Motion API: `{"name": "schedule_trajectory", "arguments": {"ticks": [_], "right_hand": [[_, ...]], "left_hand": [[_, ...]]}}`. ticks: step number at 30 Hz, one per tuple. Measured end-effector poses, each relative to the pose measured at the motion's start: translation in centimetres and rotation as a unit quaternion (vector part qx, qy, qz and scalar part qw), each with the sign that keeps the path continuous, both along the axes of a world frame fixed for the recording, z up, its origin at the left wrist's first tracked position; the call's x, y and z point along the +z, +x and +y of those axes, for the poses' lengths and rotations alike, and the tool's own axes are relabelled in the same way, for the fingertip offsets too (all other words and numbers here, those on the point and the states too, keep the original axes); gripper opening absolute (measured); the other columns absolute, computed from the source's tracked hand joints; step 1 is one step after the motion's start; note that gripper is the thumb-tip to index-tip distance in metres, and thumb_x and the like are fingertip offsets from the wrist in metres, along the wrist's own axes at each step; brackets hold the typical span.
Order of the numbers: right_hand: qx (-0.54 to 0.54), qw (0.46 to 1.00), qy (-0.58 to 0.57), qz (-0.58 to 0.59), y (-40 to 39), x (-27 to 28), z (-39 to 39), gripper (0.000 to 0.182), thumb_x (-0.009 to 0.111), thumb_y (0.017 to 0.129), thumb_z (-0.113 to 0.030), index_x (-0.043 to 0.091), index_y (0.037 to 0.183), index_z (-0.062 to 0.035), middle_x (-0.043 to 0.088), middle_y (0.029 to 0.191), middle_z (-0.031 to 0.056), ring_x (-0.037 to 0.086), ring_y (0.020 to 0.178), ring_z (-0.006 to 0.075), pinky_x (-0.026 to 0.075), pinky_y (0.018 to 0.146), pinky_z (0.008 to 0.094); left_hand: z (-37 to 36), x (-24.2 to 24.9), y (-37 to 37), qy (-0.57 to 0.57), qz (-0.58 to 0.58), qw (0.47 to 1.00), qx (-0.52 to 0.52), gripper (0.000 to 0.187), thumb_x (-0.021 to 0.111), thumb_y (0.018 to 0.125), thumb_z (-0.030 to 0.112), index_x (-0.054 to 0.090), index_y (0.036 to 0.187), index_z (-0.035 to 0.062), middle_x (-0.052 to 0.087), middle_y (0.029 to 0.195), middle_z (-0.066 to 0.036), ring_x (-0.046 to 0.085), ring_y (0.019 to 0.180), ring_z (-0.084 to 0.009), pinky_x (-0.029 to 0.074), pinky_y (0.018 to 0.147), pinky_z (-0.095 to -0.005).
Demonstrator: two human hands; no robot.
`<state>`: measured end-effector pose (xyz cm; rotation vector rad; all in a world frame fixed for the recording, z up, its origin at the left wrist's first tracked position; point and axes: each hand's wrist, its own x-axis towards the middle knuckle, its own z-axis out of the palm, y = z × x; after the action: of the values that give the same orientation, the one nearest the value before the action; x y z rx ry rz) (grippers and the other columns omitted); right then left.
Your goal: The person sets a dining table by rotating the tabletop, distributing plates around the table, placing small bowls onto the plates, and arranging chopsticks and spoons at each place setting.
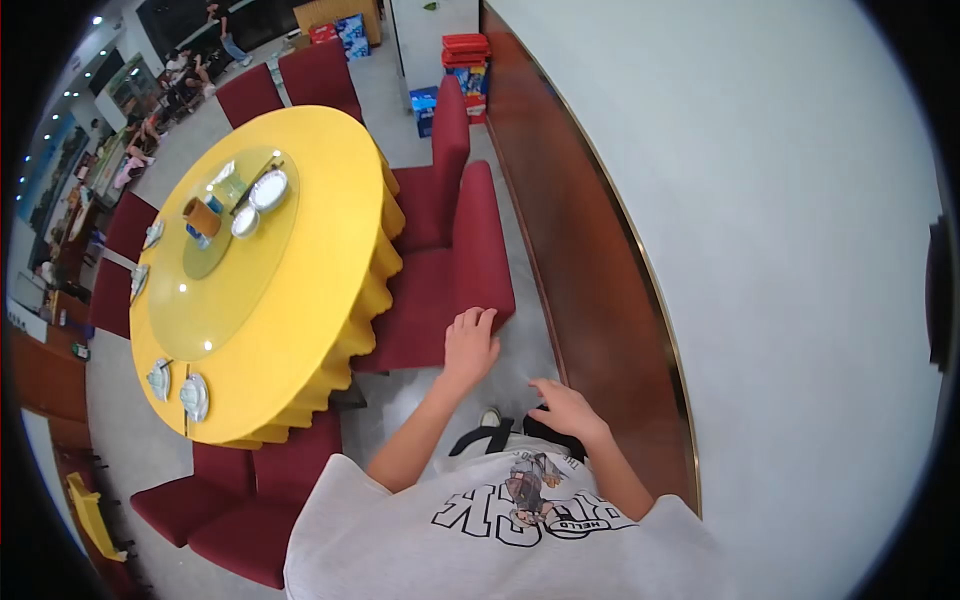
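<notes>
My left hand (472, 343) is at the near end of the backrest of a dark red upholstered chair (485, 245), its fingers bent over the edge. The chair's seat faces a round table with a yellow cloth (330, 250). My right hand (567, 410) hangs in front of my body, near the wood-panelled wall, with its fingers apart and nothing in it. Another red chair (450, 140) stands just beyond the first one, also along the table.
A glass turntable (235, 270) carries stacked white dishes (268, 190) and a brown container (198, 218). Place settings (194, 397) lie near the table edge. More red chairs (270, 490) surround it. Wood panelling (590, 270) runs along my right. Boxes (465, 70) are stacked ahead; people sit far left.
</notes>
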<state>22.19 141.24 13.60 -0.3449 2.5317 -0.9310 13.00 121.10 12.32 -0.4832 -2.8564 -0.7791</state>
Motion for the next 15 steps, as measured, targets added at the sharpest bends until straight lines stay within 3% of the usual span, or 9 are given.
{"name": "schedule_trajectory", "arguments": {"ticks": [3, 6, 10, 13, 15], "right_hand": [[0.0, 0.999, -0.01, -0.039, -6.6, -1.3, 2.0, 0.056, 0.066, 0.076, -0.023, 0.044, 0.125, -0.005, 0.055, 0.112, 0.0196, 0.055, 0.103, 0.0324, 0.045, 0.087, 0.0398], [0.048, 0.999, -0.008, -0.015, -14.7, -2.3, 3.2, 0.058, 0.068, 0.076, -0.023, 0.044, 0.126, -0.0062, 0.052, 0.116, 0.022, 0.055, 0.107, 0.0321, 0.046, 0.088, 0.0367], [0.08, 0.994, -0.024, 0.074, -26.5, 0.0, 1.5, 0.057, 0.066, 0.076, -0.02, 0.043, 0.127, -0.0071, 0.05, 0.118, 0.0211, 0.053, 0.108, 0.0338, 0.046, 0.086, 0.0387], [0.093, 0.982, -0.037, 0.159, -34.0, 2.0, -1.2, 0.058, 0.063, 0.075, -0.016, 0.041, 0.129, -0.0094, 0.05, 0.113, 0.0188, 0.054, 0.101, 0.0367, 0.047, 0.085, 0.0433], [0.184, 0.962, 0.002, 0.2, -38.0, 1.0, -3.5, 0.051, 0.06, 0.075, -0.011, 0.046, 0.124, -0.0094, 0.049, 0.109, 0.0173, 0.056, 0.098, 0.0344, 0.049, 0.08, 0.0433]], "left_hand": [[1.8, -0.9, -5.7, 0.005, 0.034, 0.997, 0.067, 0.062, 0.068, 0.071, 0.024, 0.045, 0.126, 0.0079, 0.045, 0.126, -0.017, 0.044, 0.117, -0.0327, 0.038, 0.093, -0.0451], [3.7, -3.5, -8.9, 0.004, -0.049, 0.983, 0.177, 0.09, 0.073, 0.066, 0.039, 0.029, 0.138, 0.0084, 0.038, 0.134, -0.022, 0.04, 0.123, -0.0354, 0.036, 0.096, -0.0489], [5.8, -2.8, -11.3, 0.058, -0.171, 0.955, 0.237, 0.104, 0.076, 0.06, 0.03, 0.016, 0.143, 0.0081, 0.039, 0.134, -0.024, 0.046, 0.117, -0.0386, 0.039, 0.093, -0.0492], [6.1, -2.2, -11.8, 0.091, -0.216, 0.936, 0.262, 0.103, 0.075, 0.06, 0.025, 0.017, 0.143, 0.0107, 0.04, 0.134, -0.023, 0.046, 0.118, -0.0388, 0.044, 0.09, -0.0466], [5.8, -1.1, -11.9, 0.089, -0.232, 0.932, 0.264, 0.103, 0.075, 0.059, 0.026, 0.018, 0.143, 0.0114, 0.04, 0.135, -0.021, 0.047, 0.117, -0.0373, 0.044, 0.091, -0.0469]]}}
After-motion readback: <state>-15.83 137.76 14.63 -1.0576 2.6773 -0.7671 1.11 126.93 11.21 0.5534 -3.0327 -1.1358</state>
